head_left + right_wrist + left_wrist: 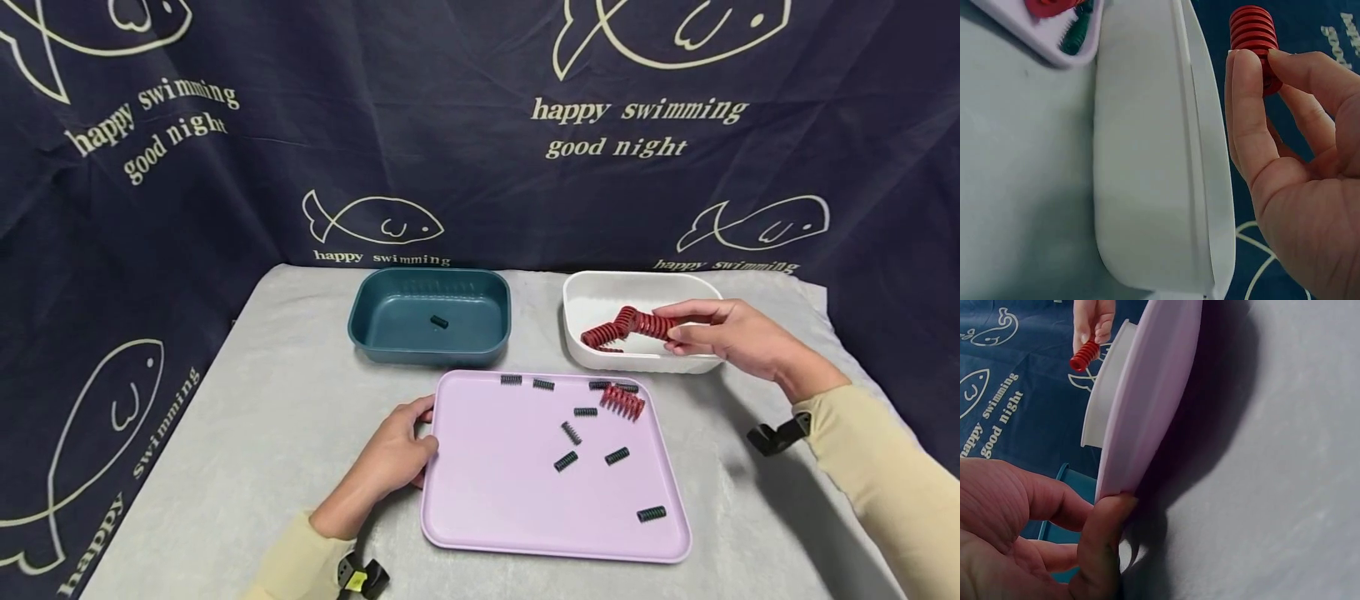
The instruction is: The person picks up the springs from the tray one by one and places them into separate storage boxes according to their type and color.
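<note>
My right hand (738,337) pinches a red coil spring (1252,31) between thumb and fingertips, above the white bin (637,363). Other red springs (600,335) lie inside that bin, overlapped by the held one in the head view. At the left edge of the lilac tray (517,500), my left hand (390,450) grips the rim, with some fingers hidden under it. On the tray lie several small dark green springs (617,456), mostly toward its far and right sides. A red spring (622,403) rests near the tray's far right corner, against dark ones.
Left of the white bin stands a teal bin (430,354) with one dark spring (439,322) in it. Both bins sit behind the tray on a grey cloth-covered table (300,375). A navy curtain (480,167) with fish prints hangs behind.
</note>
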The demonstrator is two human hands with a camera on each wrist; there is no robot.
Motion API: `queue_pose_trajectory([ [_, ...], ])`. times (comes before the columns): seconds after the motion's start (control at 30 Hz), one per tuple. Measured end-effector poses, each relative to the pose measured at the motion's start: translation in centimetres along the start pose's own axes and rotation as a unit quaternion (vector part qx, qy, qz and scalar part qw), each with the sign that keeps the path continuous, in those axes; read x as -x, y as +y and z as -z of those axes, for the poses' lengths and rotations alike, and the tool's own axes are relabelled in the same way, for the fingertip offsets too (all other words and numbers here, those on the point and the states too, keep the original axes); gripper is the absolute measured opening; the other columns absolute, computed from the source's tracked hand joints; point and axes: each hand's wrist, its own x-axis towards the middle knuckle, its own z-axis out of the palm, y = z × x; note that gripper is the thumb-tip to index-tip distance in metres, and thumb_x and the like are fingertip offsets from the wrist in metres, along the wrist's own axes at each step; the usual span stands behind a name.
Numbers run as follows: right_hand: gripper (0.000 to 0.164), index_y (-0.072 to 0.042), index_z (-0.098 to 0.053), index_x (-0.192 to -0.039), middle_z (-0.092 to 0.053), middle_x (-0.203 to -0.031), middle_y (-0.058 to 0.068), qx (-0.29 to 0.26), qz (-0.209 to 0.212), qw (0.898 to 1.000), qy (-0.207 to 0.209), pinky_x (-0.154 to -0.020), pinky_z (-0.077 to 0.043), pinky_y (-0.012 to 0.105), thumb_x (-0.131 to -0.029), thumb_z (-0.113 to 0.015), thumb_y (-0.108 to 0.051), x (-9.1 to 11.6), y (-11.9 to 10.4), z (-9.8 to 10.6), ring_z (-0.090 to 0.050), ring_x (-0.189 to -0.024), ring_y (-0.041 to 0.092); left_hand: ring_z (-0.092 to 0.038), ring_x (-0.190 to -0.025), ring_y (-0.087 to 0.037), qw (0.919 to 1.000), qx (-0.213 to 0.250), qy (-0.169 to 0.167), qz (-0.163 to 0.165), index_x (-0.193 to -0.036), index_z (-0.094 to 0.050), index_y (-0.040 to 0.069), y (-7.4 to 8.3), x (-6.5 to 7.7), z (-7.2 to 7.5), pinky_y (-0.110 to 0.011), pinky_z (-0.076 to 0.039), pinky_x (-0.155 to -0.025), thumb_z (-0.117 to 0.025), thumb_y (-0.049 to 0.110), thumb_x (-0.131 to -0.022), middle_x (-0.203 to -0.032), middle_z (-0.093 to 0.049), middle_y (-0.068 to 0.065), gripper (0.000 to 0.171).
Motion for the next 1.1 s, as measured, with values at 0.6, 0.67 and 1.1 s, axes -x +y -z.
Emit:
queue_pose_trajectory([
  [0.6,0.042,0.000,-0.068,-0.132,-0.072,-0.122,0.012,-0.059,-0.006,0.997,-0.041,-0.095,-0.057,0.037,-0.103,-0.044,0.017,-1.5,0.1,4.6,-0.073,-0.104,0.023,-0.056,-0.050,-0.020,0.9997,-0.022,0.007,-0.010,-0.149,-0.050,-0.002,-0.2,0.1,-0.2,-0.036,-0.055,-0.040,-0.053,-0.007,-0.085,-0.123,-0.052,-0.023,0.065],
  [0.67,0.041,0.001,-0.068,-0.131,-0.071,-0.122,0.012,-0.065,-0.007,0.997,-0.042,-0.095,-0.057,0.036,-0.102,-0.043,0.017,-1.8,0.1,4.9,-0.073,-0.104,0.023,-0.055,-0.049,-0.019,0.9994,-0.030,0.010,-0.015,-0.149,-0.050,-0.003,-0.3,0.1,-0.2,-0.036,-0.055,-0.039,-0.053,-0.007,-0.084,-0.121,-0.052,-0.022,0.065],
  [1.1,0.036,-0.002,-0.072,-0.124,-0.070,-0.112,0.012,-0.065,-0.060,0.995,0.046,-0.088,-0.060,0.030,-0.103,-0.048,0.014,-3.5,0.5,5.9,-0.072,-0.096,0.018,-0.053,-0.051,-0.019,0.9972,-0.067,0.023,-0.023,-0.149,-0.051,-0.002,-0.3,0.3,-0.4,-0.032,-0.053,-0.039,-0.056,-0.006,-0.085,-0.116,-0.053,-0.020,0.064],
])
